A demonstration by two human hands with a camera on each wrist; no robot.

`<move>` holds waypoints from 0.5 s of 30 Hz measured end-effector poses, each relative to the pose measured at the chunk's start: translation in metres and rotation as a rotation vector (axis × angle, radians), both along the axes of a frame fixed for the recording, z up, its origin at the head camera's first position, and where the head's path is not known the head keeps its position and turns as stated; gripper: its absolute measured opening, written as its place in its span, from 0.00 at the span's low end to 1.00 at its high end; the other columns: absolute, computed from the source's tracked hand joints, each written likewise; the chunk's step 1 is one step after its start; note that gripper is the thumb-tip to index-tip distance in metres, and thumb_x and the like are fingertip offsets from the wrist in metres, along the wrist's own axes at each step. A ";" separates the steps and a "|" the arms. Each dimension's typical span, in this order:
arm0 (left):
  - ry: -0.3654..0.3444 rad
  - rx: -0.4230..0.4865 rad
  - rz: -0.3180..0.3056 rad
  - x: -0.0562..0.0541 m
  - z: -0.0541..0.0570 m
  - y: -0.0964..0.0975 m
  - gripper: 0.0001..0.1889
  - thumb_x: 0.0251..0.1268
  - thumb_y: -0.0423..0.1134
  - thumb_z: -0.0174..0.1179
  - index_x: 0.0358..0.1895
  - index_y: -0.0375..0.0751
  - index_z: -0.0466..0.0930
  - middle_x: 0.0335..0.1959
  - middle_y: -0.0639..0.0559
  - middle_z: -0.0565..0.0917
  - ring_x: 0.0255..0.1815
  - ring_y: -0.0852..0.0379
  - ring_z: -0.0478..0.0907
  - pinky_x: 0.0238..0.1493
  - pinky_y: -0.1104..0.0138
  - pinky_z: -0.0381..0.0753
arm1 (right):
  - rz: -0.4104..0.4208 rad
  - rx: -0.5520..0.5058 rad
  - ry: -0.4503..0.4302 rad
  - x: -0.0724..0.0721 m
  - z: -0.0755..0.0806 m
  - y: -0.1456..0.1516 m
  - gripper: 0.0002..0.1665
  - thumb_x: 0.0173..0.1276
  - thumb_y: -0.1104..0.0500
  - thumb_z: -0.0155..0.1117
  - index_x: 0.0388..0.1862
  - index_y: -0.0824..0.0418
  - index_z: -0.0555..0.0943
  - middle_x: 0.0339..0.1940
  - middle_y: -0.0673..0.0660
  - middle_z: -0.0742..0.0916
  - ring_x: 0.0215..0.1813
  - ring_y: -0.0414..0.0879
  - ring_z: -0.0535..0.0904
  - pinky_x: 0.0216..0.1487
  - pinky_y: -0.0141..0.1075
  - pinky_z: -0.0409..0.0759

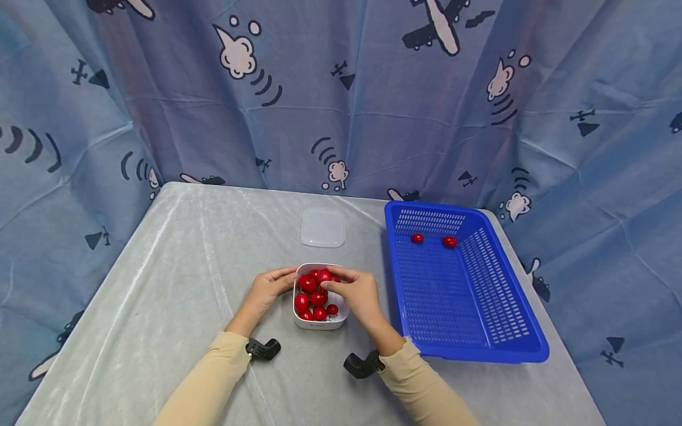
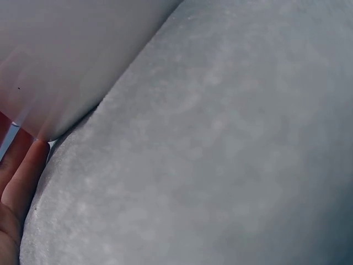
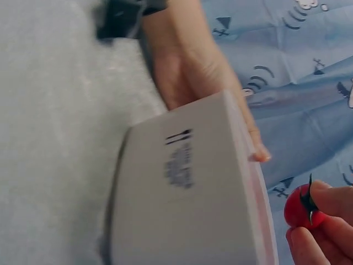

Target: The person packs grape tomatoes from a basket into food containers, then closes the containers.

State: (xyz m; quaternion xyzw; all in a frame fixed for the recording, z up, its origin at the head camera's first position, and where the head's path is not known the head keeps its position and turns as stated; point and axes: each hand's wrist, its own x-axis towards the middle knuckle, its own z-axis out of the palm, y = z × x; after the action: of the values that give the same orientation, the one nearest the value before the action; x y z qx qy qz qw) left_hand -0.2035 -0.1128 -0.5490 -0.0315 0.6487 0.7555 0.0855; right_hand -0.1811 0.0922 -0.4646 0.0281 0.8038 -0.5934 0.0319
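Note:
My right hand (image 1: 358, 291) is over a white container (image 1: 318, 325), pinching a small red tomato (image 3: 298, 210) with a green stem between thumb and fingertips. The container holds several more red tomatoes (image 1: 301, 302), some with green stalks. My left hand (image 1: 270, 291) rests against the container's left side. In the left wrist view its straight fingers (image 2: 27, 171) lie along the outer wall. Printed lettering and a small cutlery mark show on the container's front in the right wrist view.
A blue perforated basket (image 1: 395, 278) stands to the right, with two red tomatoes (image 1: 450, 241) near its far end. Behind the container lies a clear lid (image 1: 322, 228) on the pale-covered table (image 1: 186, 284). A blue patterned curtain (image 1: 298, 77) hangs behind the table.

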 end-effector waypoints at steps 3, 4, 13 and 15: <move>0.002 0.002 0.000 0.000 0.000 0.000 0.21 0.68 0.34 0.62 0.60 0.24 0.77 0.48 0.51 0.88 0.41 0.71 0.84 0.48 0.75 0.84 | 0.003 0.034 0.027 0.000 -0.006 -0.001 0.18 0.55 0.64 0.78 0.47 0.66 0.88 0.46 0.65 0.89 0.51 0.57 0.86 0.48 0.37 0.88; 0.001 0.005 0.002 0.000 0.001 0.000 0.21 0.68 0.33 0.62 0.60 0.24 0.77 0.48 0.51 0.88 0.41 0.71 0.84 0.49 0.75 0.84 | 0.008 0.042 0.040 0.000 -0.007 -0.001 0.19 0.55 0.64 0.78 0.47 0.66 0.88 0.46 0.66 0.89 0.51 0.57 0.86 0.49 0.39 0.87; 0.008 -0.006 -0.007 0.000 -0.001 0.000 0.21 0.69 0.35 0.62 0.60 0.25 0.77 0.52 0.46 0.87 0.42 0.71 0.84 0.49 0.75 0.84 | 0.028 0.089 0.068 -0.002 -0.016 -0.004 0.20 0.52 0.65 0.78 0.46 0.66 0.88 0.47 0.64 0.89 0.58 0.57 0.83 0.61 0.51 0.81; 0.009 -0.010 -0.011 0.000 -0.001 0.000 0.22 0.69 0.35 0.62 0.61 0.25 0.77 0.52 0.46 0.87 0.42 0.71 0.84 0.50 0.75 0.84 | 0.031 0.106 0.067 -0.002 -0.017 -0.005 0.20 0.52 0.64 0.79 0.46 0.66 0.88 0.48 0.64 0.89 0.58 0.57 0.83 0.62 0.51 0.80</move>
State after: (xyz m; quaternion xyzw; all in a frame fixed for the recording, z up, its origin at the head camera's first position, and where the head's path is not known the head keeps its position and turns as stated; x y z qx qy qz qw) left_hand -0.2037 -0.1129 -0.5502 -0.0251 0.6529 0.7521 0.0864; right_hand -0.1835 0.0876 -0.4814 -0.0025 0.8352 -0.5498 0.0127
